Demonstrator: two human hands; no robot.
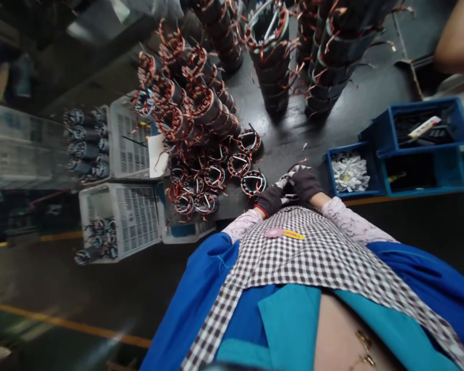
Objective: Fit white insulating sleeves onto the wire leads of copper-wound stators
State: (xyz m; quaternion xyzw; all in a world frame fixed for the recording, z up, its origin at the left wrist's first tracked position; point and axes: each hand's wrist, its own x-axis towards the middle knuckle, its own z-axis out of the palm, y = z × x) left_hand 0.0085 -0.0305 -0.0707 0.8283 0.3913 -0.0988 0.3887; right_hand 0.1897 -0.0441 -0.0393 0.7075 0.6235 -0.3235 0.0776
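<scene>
A motor stator (291,190), dark with copper wire ends, sits at the table's near edge close to the checked apron. Curled around its left side is my left hand (271,199), in a dark glove with pale fingertips. My right hand (306,184), gloved the same way, grips it from the right and covers much of it. Copper wires stick up just beyond the fingers. To the left of my hands stands another stator (253,183) with a white sleeve across its opening, among several similar ones.
Tall stator stacks (270,62) rise at the back, with a leaning pile (201,113) at left. A blue bin (338,191) of white pieces stands at right, beside a blue bin (425,149) below dark strips. White crates (137,219) flank the table's left side.
</scene>
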